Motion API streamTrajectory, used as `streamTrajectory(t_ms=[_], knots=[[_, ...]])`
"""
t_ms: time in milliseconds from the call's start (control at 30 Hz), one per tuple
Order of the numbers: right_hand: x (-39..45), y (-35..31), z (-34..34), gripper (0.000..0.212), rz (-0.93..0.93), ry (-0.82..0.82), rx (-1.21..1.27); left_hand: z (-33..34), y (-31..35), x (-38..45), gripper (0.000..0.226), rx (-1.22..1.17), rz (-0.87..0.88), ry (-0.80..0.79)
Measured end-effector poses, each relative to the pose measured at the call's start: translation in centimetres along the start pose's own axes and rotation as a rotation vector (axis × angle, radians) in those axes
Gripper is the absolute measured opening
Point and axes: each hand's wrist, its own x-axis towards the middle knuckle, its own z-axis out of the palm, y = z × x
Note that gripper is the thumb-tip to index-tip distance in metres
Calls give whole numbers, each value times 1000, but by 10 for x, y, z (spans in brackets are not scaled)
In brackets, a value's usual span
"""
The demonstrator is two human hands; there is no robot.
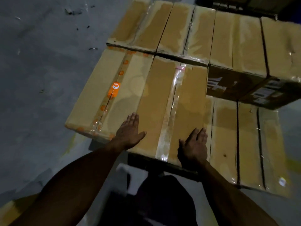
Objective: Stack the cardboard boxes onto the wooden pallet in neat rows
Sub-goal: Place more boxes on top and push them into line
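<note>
Both hands lie flat, fingers straight, on the near end of the brown cardboard box sealed with a clear tape strip (172,108): the left hand (130,132) at its left edge, the right hand (194,147) towards its right edge, neither grip curled round anything. The box runs lengthwise straight away from the person, directly ahead of both palms, pointing at the far row of boxes (187,33). It sits flush beside the orange-taped cardboard box (104,95) on its left, so any squaring push would probably go forward along that long axis.
</note>
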Motion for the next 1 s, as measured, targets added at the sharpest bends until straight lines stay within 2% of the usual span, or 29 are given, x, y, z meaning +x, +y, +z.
streamTrajectory(t_ms=[167,300,367,467,567,1000], knots=[[-38,14,14,114,-80,-113,-101,17,-22,-50,103,60,98,-63],[-52,16,17,128,-138,-172,-162,26,-41,-65,118,154,173,-46],[-53,17,22,130,-170,-191,-244,28,-46,-64,113,235,218,-3],[-51,18,33,123,-194,-136,-319,29,-47,-62,96,318,265,112],[-50,17,41,112,-189,-45,-339,30,-50,-59,90,324,289,172],[-50,7,49,107,-169,4,-332,21,-54,-61,72,276,279,250]])
